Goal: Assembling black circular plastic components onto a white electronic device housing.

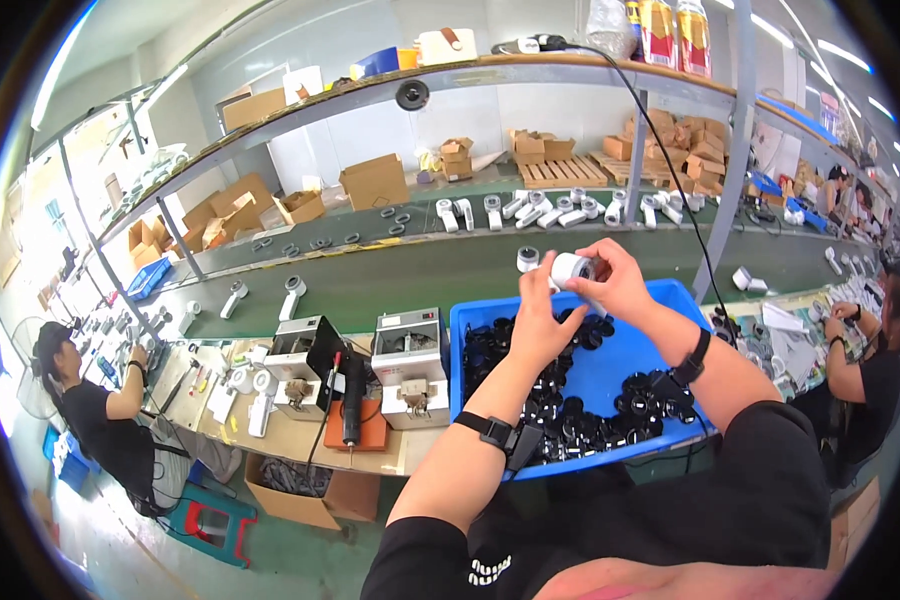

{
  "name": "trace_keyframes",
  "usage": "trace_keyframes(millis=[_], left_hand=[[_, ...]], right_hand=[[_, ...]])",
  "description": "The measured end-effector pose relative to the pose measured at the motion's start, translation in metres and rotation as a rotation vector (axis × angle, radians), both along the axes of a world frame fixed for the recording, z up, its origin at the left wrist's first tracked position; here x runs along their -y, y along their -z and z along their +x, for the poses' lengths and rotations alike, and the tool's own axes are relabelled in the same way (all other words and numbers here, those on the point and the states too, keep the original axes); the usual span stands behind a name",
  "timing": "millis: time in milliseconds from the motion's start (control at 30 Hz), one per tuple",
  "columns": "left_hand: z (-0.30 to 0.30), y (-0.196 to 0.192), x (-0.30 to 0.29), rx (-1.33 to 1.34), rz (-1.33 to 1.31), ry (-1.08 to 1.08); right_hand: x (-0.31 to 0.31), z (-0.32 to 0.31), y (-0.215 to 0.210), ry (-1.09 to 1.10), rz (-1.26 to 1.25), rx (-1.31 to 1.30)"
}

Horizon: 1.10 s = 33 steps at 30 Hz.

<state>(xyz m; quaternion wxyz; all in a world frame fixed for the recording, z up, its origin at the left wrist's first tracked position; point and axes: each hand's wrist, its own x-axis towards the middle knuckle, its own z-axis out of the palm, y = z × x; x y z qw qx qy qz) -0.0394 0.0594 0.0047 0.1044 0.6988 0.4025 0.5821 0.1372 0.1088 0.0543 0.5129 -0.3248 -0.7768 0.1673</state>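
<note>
Holding a white, round-headed plastic part [567, 268] between left hand [541, 324] and right hand [618, 284] — a steady grip should serve best.

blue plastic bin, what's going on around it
The person's left hand and right hand hold a white plastic device with a round head near the far rim of the blue plastic bin. Shiny black round parts lie in the bin; more white plastic devices lie on the long green belt.
</note>
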Motion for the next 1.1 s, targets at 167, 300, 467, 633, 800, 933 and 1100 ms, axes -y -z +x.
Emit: trace_keyframes(millis=[167,300,467,633,800,933,1100], left_hand=[[0.018,-0.02,0.029,0.11,-0.101,0.371],[0.009,0.0,0.005,0.433,-0.178,0.582],[-0.016,-0.001,-0.011,0.433,-0.184,0.603],[-0.029,-0.004,-0.01,0.349,-0.344,0.575],[-0.031,0.003,-0.011,0.345,-0.276,0.54],[-0.033,0.005,-0.013,0.416,-0.28,0.444],[-0.032,0.012,-0.02,0.545,-0.305,0.35]], right_hand=[[0.035,0.02,0.021,-0.312,-0.208,-0.375],[0.037,0.022,0.022,-0.477,-0.698,-0.259],[0.029,0.018,0.044,-0.421,-0.742,0.078],[0.025,0.019,0.059,-0.329,-0.549,0.209],[0.026,0.016,0.069,-0.337,-0.563,0.239],[-0.006,0.025,0.077,-0.37,-0.722,-0.006],[-0.056,0.061,0.095,0.015,-0.417,0.516]])
